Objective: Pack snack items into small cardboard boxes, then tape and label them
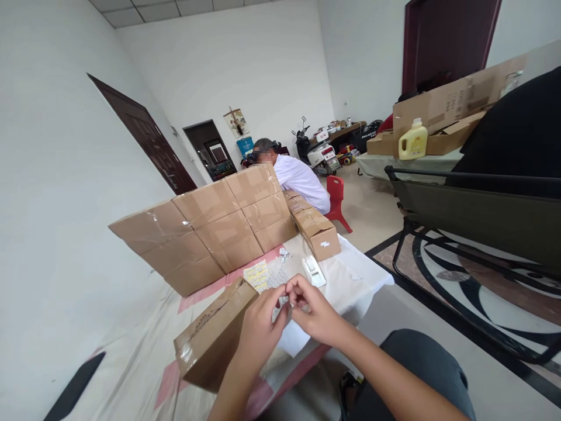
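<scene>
My left hand (263,320) and my right hand (310,310) meet above the near edge of the covered table, fingertips pinched together. Whatever is between the fingers is too small to make out. Just beyond them lie a yellow sheet with small pale pieces (258,275) and a spread of little clear or grey pieces (277,277). A white device with a slot (314,271) sits behind my right hand. Close by my left forearm stands a cardboard box (214,333), tilted in view.
A wall of stacked cardboard boxes (210,228) runs along the table's far side, with a row of long boxes (315,228) at its right. Behind it a person in a light shirt (300,181) sits on a red chair (335,199). A folding cot (473,204) stands at right.
</scene>
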{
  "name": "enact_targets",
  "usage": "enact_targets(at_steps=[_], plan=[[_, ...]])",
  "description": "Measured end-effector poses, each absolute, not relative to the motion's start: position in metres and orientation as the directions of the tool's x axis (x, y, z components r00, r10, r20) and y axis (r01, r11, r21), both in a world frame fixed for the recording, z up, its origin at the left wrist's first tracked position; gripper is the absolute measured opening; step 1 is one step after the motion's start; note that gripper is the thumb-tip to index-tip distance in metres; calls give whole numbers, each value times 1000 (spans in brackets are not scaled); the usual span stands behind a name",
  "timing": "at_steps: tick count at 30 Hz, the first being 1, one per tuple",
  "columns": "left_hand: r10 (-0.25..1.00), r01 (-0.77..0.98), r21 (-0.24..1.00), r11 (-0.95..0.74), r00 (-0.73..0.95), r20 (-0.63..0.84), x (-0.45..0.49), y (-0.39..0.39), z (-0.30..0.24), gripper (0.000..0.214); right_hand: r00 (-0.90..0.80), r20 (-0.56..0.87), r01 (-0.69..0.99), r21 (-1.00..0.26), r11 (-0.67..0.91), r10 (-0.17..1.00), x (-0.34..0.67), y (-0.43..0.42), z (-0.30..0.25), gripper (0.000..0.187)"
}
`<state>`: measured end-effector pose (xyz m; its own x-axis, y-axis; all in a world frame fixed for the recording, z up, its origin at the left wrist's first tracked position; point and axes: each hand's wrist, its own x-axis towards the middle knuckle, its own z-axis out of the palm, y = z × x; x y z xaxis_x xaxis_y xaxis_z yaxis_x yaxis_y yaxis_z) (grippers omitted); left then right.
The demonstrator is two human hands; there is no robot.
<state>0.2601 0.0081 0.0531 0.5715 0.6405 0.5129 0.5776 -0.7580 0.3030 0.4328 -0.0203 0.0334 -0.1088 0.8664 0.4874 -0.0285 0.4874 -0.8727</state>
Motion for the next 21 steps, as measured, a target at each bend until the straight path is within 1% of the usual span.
enact_targets(at_steps=[2, 5, 8, 10, 12, 15, 17, 19, 20, 21], plan=[[613, 580, 261, -772, 567, 551, 260, 8, 51, 32, -117, 486, -25, -873, 487, 866, 433, -21, 33, 28], [508, 576, 130, -807, 566, 649, 263, 7, 49, 30, -122, 487, -3, -872, 490, 865, 433, -21, 34, 26], [412, 598, -20, -801, 576, 707, 264, 4, 48, 25, -130, 473, -8, -879, 476, 872, 432, -23, 36, 22], [378, 620, -70, -781, 560, 738, 262, 3, 47, 23, -136, 457, -28, -888, 458, 879, 428, -23, 35, 19], [372, 619, -43, -784, 525, 766, 257, 2, 45, 23, -142, 439, -51, -898, 437, 887, 422, -22, 31, 16], [355, 553, 30, -833, 493, 794, 248, 4, 37, 25, -142, 425, -54, -905, 422, 894, 414, -15, 15, 11], [309, 533, 6, -846, 481, 820, 244, 11, 26, 34, -153, 411, -40, -911, 410, 899, 411, -7, 5, 14], [246, 555, -51, -830, 447, 860, 239, 19, 12, 49, -167, 377, -18, -925, 379, 911, 408, 1, 1, 21], [252, 575, -47, -817, 427, 868, 237, 22, 5, 54, -177, 354, -4, -933, 359, 918, 406, 2, 4, 24], [296, 596, -8, -803, 411, 862, 234, 23, -1, 54, -188, 337, 14, -938, 346, 922, 403, 2, 10, 26]])
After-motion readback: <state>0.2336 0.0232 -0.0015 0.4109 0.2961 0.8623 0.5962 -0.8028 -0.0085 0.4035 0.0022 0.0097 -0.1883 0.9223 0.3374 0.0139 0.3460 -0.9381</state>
